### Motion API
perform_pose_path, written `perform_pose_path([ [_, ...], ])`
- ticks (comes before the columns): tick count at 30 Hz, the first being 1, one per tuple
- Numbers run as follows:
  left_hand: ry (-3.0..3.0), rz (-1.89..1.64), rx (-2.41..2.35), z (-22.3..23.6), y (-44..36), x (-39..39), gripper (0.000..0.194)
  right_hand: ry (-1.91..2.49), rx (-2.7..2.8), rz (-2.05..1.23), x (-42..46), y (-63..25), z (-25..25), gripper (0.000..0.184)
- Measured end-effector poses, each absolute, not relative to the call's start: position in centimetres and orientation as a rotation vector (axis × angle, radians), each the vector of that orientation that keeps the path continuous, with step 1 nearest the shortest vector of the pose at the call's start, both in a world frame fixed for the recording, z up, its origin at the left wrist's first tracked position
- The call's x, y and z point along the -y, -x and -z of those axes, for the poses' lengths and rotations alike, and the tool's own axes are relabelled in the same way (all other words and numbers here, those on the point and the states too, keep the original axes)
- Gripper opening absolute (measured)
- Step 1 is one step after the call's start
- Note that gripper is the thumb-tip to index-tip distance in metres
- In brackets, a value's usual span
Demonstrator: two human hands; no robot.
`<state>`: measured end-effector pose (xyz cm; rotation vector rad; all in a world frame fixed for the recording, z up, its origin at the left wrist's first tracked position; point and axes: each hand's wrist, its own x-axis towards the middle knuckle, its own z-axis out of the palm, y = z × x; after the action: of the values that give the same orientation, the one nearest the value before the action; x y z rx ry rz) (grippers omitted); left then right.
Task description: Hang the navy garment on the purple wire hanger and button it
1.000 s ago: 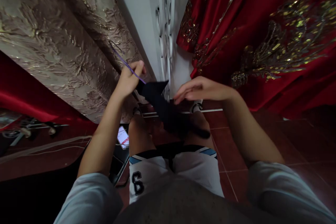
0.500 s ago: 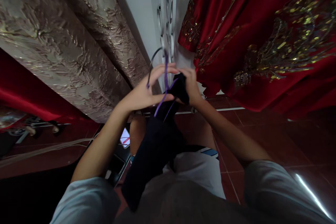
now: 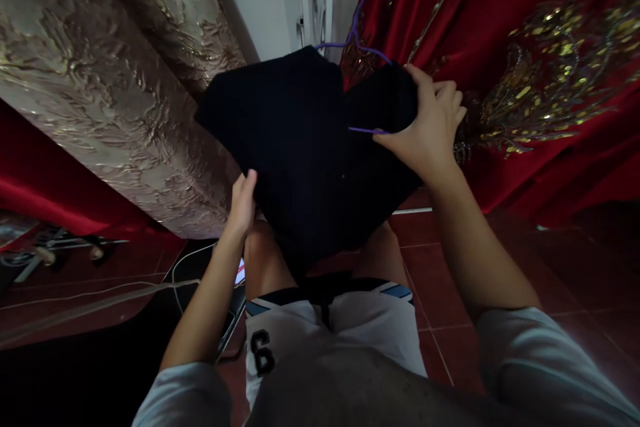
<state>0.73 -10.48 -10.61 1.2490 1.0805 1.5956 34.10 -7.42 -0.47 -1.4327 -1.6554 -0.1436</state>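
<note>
A dark navy garment [image 3: 300, 140] is spread over my lap, with a V-shaped gap at its top. Inside it sits a thin purple hanger [image 3: 356, 25]; its hook points up and its lower bar shows across the gap. My left hand [image 3: 243, 203] is closed on the garment's left edge, thumb in front and the other fingers mostly hidden. At the right shoulder, my right hand [image 3: 430, 120] grips the cloth, its thumb by the end of the hanger's bar and its fingers bent around the far side.
Red cloth with gold sequins [image 3: 550, 93] hangs at the right. A beige textured curtain [image 3: 100, 80] hangs at the left. White metalwork [image 3: 327, 0] stands straight ahead. Low at the left are a lit phone [image 3: 241, 271], loose cables [image 3: 175, 273] and a black surface. Red tiles [image 3: 435, 280] cover the floor.
The garment, bunched and hanging down before, is now raised and spread open. The hanger has gone into it and shifted right. My left hand moved down and left, my right hand outward.
</note>
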Motion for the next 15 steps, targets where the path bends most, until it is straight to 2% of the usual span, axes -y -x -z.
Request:
perform_pose_path([
  [2, -1.248, -1.614, -1.179, 11.8, -0.6, 10.7, 0.05, 1.356, 1.716, 0.114, 7.7, -33.7, 0.1, 0.085],
  [5, -1.179, -1.608, -1.229, 13.3, -0.4, 11.4, 0.049, 1.301, 1.821, 0.132, 8.7, -33.9, -0.3, 0.078],
  [10, -1.094, -1.537, -1.24, 14.7, -0.9, 13.1, 0.048, 1.313, 1.966, 0.168, 10.7, -34.9, 0.0, 0.084],
  [15, -1.054, -1.509, -1.255, 15.4, -2.2, 15.2, 0.048, 1.272, 1.631, 0.087, 11.1, -31.1, 5.7, 0.084],
])
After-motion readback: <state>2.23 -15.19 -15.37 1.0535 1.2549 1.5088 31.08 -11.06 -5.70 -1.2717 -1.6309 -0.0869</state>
